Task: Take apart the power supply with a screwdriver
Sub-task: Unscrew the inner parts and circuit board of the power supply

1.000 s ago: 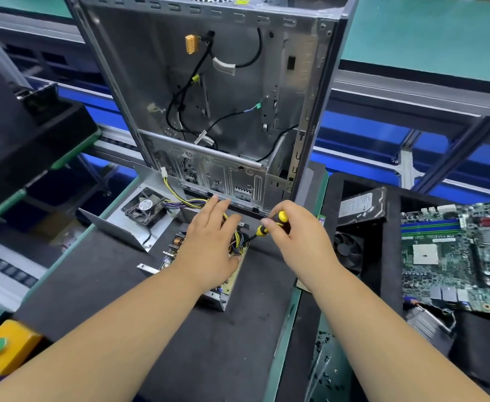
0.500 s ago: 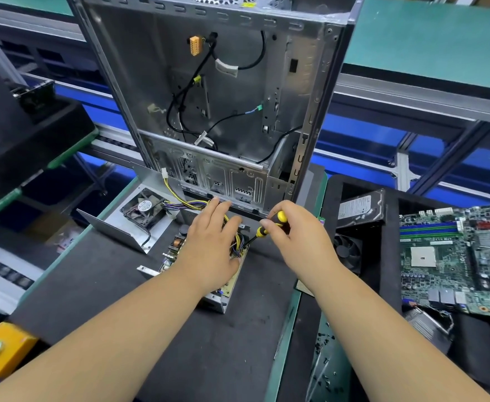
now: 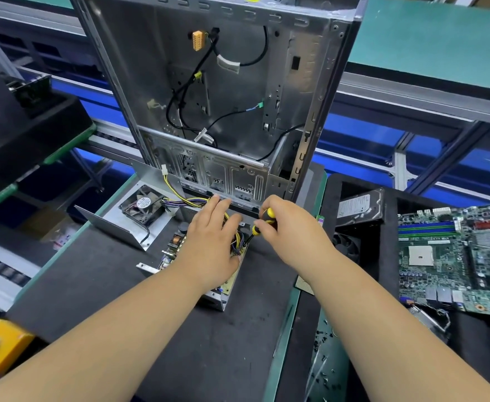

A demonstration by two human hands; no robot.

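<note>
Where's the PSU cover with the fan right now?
Head view, left of centre: the cover with the fan lies on the black mat, left of the opened power supply under the left hand, in front of the upright PC case.

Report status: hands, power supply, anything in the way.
Left hand flat on the power supply, fingers straight. Right hand grips the screwdriver, tip down among the wire bundle. Wires crowd the tip; screw not visible.

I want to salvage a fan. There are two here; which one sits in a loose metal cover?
The fan left of the left hand, with the round label, in the grey cover. The other fan sits under the hard drive.
</note>
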